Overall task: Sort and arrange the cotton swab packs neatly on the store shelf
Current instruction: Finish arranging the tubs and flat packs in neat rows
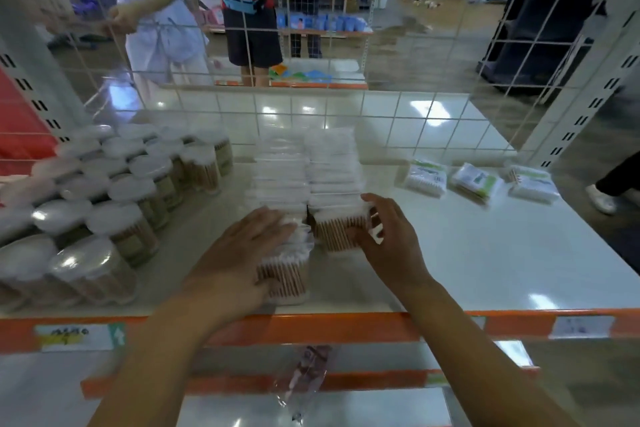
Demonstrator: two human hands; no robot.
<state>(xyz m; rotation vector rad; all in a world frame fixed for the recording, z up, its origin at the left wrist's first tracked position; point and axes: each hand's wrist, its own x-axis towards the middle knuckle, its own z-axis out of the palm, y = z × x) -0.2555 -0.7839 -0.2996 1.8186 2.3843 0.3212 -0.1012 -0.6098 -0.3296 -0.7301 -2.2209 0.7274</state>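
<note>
Top of the front-left swab pack (284, 270) covered by the left hand (242, 253); its rear face unseen. Right side of the front-right pack (337, 229) masked by the right hand (388, 236). Round swab tubs (114, 204) smeared by motion blur, labels unreadable, nearest ones cut by the left edge. Print on the three green-labelled packets (478, 180) too soft to read. Writing on the shelf-edge price tags (74, 336) illegible. Heads of two people (194, 10) beyond the wire grid cropped by the top edge.
</note>
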